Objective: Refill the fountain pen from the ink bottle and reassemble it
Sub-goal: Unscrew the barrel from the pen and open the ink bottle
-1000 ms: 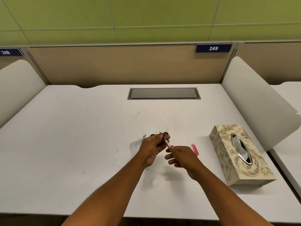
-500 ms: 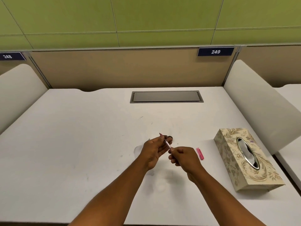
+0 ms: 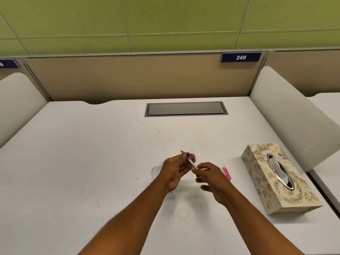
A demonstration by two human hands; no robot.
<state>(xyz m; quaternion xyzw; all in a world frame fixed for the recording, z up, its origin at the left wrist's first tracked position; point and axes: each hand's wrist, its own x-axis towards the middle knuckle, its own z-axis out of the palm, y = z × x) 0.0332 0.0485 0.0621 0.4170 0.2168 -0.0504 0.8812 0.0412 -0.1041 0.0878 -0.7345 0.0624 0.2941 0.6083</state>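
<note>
I hold the thin pen section (image 3: 191, 162) over the white desk (image 3: 92, 162), my left hand (image 3: 176, 168) pinching its nib end, my right hand (image 3: 211, 176) closed on its back end. One pink pen piece (image 3: 226, 173) lies just beside my right hand, one tissue box (image 3: 279, 178) farther right. My fingers hide most of the section.

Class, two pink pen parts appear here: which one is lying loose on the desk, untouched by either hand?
The short pink plastic piece on the white desk, beside the right hand. The slim nibbed pen section is held between both hands.
</note>
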